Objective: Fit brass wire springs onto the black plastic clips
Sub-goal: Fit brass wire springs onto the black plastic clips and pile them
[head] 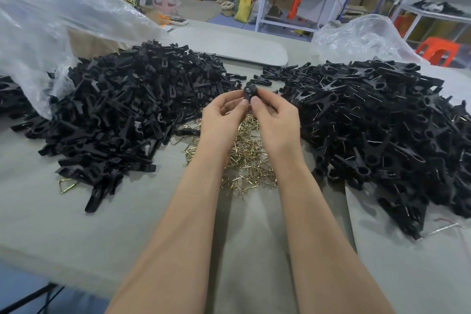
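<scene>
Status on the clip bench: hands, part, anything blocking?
Left hand and right hand both pinching one black clip, raised above the table. Spring on it: cannot tell. Brass springs heaped right below, nothing blocking.

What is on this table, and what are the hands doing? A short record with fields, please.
held: clip, pinched by left hand and right hand
middle: springs heaped on the table, below the hands
left pile: black clip parts
right pile: clips with wire showing
bag: clear plastic, over the left pile's edge
</scene>
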{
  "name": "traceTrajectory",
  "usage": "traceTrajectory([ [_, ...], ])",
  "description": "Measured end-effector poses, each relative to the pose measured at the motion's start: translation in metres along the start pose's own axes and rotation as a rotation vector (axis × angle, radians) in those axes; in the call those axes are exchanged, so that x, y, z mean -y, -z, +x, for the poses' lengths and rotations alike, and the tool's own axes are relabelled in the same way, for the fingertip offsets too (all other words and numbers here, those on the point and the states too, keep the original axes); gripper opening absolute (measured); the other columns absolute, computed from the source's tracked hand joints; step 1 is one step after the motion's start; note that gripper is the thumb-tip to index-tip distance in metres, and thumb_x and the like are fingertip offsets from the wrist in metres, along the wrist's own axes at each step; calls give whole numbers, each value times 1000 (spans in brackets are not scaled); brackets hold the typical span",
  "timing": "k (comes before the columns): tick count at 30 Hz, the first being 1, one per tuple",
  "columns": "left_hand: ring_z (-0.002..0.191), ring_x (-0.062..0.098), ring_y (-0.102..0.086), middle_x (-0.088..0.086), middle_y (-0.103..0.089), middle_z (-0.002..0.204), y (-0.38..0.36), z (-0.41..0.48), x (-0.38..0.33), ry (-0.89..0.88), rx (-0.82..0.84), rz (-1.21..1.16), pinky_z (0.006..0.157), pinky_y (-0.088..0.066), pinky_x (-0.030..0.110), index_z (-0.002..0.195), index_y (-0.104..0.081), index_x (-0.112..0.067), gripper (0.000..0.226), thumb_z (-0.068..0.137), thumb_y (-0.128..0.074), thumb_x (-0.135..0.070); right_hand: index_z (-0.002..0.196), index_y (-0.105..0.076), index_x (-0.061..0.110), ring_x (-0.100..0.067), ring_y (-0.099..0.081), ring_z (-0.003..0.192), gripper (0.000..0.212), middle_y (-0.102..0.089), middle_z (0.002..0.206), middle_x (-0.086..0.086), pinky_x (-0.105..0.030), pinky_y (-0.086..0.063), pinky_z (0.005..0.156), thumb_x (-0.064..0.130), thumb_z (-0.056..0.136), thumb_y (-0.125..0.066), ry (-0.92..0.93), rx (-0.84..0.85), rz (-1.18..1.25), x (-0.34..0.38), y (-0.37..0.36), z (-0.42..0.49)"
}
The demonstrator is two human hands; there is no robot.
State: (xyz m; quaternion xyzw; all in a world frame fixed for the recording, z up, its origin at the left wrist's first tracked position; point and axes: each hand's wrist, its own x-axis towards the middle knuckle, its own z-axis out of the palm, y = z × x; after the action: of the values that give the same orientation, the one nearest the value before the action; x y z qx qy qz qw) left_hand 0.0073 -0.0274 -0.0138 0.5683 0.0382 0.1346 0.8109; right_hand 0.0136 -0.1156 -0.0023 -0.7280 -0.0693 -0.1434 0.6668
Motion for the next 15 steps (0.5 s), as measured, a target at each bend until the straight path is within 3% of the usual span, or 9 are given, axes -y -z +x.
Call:
traceTrajectory([
  [4,79,5,-65,-4,-66,84,0,-1,-1,35,11,-27,73,-50,18,94,-64,-18,17,89,-60,-2,113,-63,10,-17,-65,100,24,-68,105,-6,-35,-52,94,4,91,-58,-9,-65,-17,-1,3,-2],
  [8,62,-4,-54,-11,-61,77,0,-2,-2,8,-9,44,73,-46,18,92,-65,-23,18,88,-63,-5,99,-63,12,-8,-65,85,13,-67,89,2,-24,-53,84,6,87,-64,7,-93,-27,-2,5,-3],
  [15,53,-6,-53,-15,-62,67,1,-3,-4,-1,-24,70,70,-46,19,90,-63,-21,15,87,-65,-6,98,-69,11,-10,-67,87,12,-71,91,-1,-26,-55,84,8,87,-65,-3,-77,-43,-3,6,-2],
])
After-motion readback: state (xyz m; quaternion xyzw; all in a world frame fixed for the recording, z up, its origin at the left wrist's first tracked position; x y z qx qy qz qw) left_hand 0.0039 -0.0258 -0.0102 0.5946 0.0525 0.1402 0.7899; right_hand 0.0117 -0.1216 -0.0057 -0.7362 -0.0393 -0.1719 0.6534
